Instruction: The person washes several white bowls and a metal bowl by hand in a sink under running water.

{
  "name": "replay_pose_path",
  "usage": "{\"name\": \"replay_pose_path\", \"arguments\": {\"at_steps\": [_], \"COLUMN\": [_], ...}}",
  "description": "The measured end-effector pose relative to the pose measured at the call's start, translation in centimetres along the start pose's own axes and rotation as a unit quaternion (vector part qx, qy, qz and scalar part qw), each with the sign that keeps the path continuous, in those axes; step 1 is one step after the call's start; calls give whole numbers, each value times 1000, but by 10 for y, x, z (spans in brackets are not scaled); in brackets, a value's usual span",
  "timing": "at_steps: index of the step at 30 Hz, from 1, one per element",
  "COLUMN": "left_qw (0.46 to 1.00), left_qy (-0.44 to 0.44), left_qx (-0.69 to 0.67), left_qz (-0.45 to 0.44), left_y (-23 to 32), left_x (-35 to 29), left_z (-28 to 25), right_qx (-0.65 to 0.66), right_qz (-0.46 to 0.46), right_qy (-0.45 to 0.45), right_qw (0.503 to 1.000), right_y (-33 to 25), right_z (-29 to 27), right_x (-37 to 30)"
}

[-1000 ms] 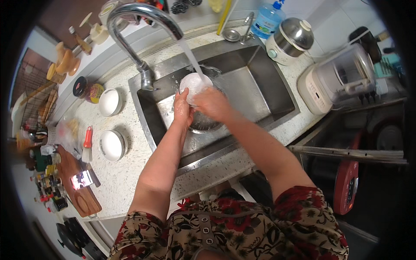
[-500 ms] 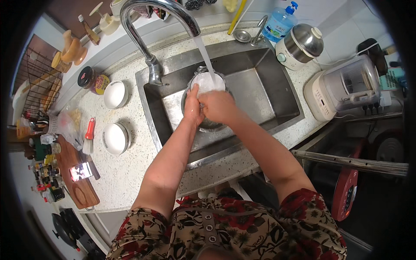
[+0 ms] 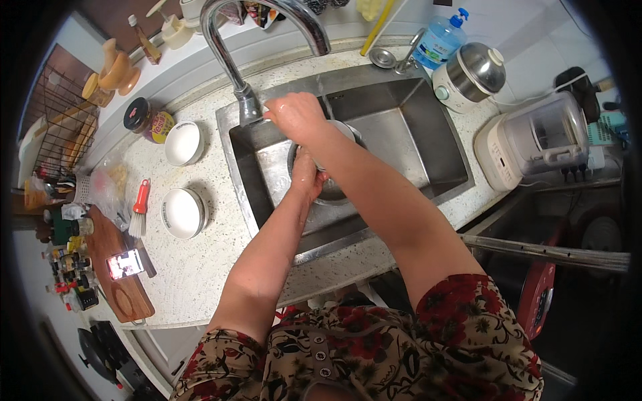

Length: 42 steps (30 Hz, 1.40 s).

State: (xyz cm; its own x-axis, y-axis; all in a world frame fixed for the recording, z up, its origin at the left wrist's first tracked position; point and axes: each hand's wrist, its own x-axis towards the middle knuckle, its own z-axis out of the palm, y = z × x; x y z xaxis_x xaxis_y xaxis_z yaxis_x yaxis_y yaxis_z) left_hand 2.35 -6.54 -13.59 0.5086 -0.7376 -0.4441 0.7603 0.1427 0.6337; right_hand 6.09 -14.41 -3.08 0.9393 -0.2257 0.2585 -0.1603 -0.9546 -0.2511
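My left hand (image 3: 307, 175) is closed on the side of a white bowl (image 3: 346, 128), which my right forearm mostly covers. A round metal pot or basin (image 3: 332, 198) lies beneath it in the steel sink (image 3: 401, 130). Up at the base of the chrome faucet (image 3: 227, 57), my right hand (image 3: 296, 115) has its fingers curled at the handle, which the hand hides. No water runs from the spout.
Left of the sink stand a white bowl (image 3: 184, 143), stacked white bowls (image 3: 182, 214), a jar (image 3: 148, 121), a red-handled brush (image 3: 140, 207) and a cutting board (image 3: 114, 267) with a phone (image 3: 125, 264). Right are a blue soap bottle (image 3: 438, 41) and small appliances (image 3: 471, 73).
My right hand has left the bowl and moved up and left to the faucet handle. The water stream has stopped. My left hand stays at the bowl.
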Motion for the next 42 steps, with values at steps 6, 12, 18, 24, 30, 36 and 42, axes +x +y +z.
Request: {"name": "replay_pose_path", "arguments": {"at_steps": [6,12,18,24,30,36,42], "left_qw": [999,999,990,997,999,780,424], "left_qy": [47,31,113,65,8,96,17], "left_qx": [2,29,-11,28,35,588,824], "left_qz": [-4,-22,86,20,5,190,376], "left_y": [29,33,3,20,25,52,104], "left_x": [-29,-23,-23,-22,-18,-41,-109], "left_z": [15,-3,9,-1,4,10,11], "right_qx": [210,27,78,127,566,646,625], "right_qz": [79,-43,-24,-47,438,500,528], "right_qy": [174,-78,-5,171,-122,-25,20], "right_qw": [959,996,997,976,687,576,575], "right_y": [14,21,12,45,51,64,69], "right_z": [-22,-3,22,-3,-3,22,25], "right_x": [-69,-144,-141,-151,-143,-173,-190]}}
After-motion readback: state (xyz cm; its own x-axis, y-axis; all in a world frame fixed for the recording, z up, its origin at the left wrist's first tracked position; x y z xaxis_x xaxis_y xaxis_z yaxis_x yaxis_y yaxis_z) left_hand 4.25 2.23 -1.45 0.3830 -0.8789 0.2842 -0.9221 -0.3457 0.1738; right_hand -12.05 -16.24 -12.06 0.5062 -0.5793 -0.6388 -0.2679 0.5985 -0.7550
